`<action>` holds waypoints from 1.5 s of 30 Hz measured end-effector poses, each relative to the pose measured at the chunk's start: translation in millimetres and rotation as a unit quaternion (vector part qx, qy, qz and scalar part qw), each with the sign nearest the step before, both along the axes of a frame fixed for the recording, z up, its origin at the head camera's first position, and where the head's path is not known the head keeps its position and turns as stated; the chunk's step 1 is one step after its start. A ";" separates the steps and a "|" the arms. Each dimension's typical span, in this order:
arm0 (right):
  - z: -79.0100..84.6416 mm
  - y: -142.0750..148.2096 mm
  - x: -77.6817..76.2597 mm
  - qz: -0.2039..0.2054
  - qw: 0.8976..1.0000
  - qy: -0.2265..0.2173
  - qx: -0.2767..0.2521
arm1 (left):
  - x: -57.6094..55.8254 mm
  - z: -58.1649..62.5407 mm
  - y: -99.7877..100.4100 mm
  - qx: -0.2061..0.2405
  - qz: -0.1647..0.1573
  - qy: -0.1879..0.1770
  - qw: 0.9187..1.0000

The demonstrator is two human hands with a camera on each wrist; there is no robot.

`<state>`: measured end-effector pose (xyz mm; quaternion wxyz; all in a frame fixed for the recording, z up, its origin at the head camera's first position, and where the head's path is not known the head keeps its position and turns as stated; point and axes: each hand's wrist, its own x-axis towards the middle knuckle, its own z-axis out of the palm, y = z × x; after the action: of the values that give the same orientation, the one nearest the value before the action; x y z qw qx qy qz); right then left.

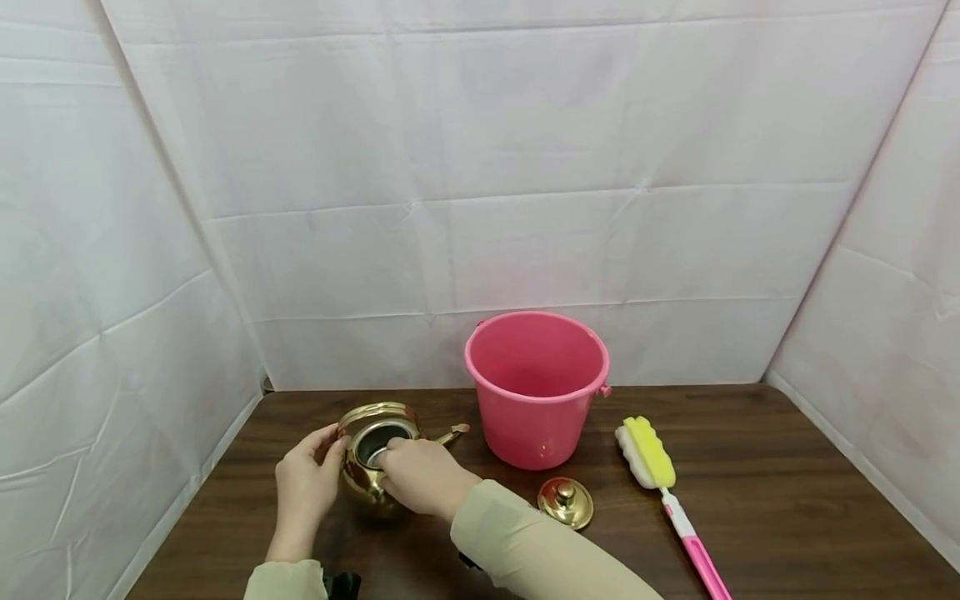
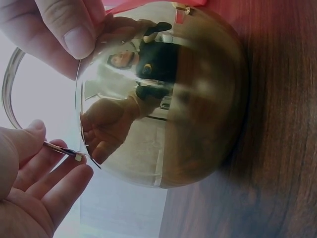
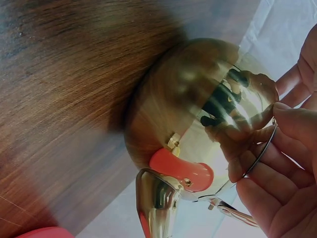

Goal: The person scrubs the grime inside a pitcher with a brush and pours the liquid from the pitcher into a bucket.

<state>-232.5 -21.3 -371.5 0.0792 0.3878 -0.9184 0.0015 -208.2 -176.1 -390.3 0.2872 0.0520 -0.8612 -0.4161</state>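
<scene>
At roughly 9 to 10 o'clock on the dark brown wood-grain table (image 1: 787, 500) stands the round, shiny gold-coloured metal kettle (image 1: 363, 483), mouth up, metal spout (image 1: 452, 433) pointing to about 2 to 3 o'clock. Left hand (image 1: 309, 483), at the kettle's 8 to 9 o'clock, pinches one end of the arched gold-coloured metal handle (image 1: 378, 409) between thumb and fingers, probably to control that end; can't tell whether it is hooked to the body. Handle leans toward 12, which likely leaves the mouth free. Right hand (image 1: 427, 475), at the mouth's 4 o'clock, grips the rim, thumb outside, fingers over the inner side and partly hidden; probably a brace so the smooth body doesn't turn. Round gold-coloured metal lid (image 1: 566, 502) lies knob up near 3 to 4 o'clock of the kettle, apparently set aside so the mouth is uncovered. Pink plastic bucket (image 1: 536, 437) stands upright at the kettle's 2 o'clock, near the backdrop, seemingly out of the arms' way. Yellow-and-white sponge brush with a pink-and-white handle (image 1: 677, 514) lies right of the lid, head toward 11 o'clock, grip end toward 5, so the grip sits nearest the person. Count: one kettle, with one spout and one handle; one lid; one bucket; one brush; two hands, both on the kettle or its handle.
</scene>
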 end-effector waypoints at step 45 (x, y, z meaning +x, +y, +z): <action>2.1 0.4 -4.9 0.013 0.993 0.117 0.013 | -1.9 0.1 3.2 -0.005 0.008 0.017 1.000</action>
<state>-237.4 -20.8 -369.4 0.1811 0.3986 -0.8974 -0.0553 -210.1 -172.8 -390.2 0.3054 0.0500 -0.8577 -0.4106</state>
